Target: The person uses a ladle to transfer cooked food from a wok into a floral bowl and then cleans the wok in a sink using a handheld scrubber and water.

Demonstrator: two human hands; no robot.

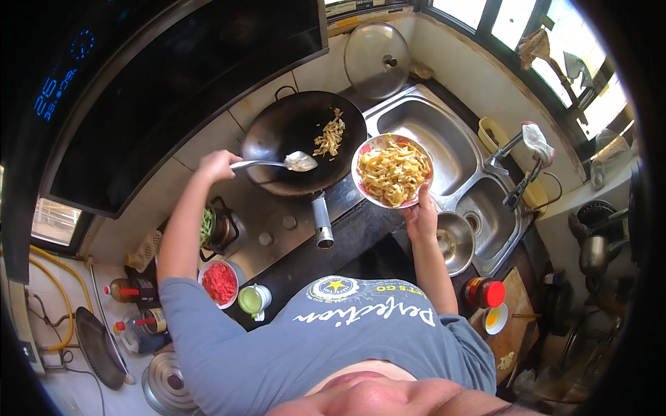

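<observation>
My left hand (216,167) is wrapped round the handle of a metal cooking spoon (260,165). Its head, with something whitish on it, hangs over the dark wok (270,132). A small heap of pale brown strips (329,135) lies on the wok's right side. Against the wok's right edge, my right hand (420,218) grips a patterned bowl (359,187) by its near right rim, thumb on top. Yellow-brown cooked strips (393,171) fill the bowl. The wok's grey handle (322,218) points towards me.
Right of the bowl lies a double steel sink (444,132) with a tap (506,152); a steel pan (454,243) sits near it. A bowl of chopped red food (219,283), a green cup (254,299), a red-lidded jar (484,292) and bottles (132,290) stand close to me.
</observation>
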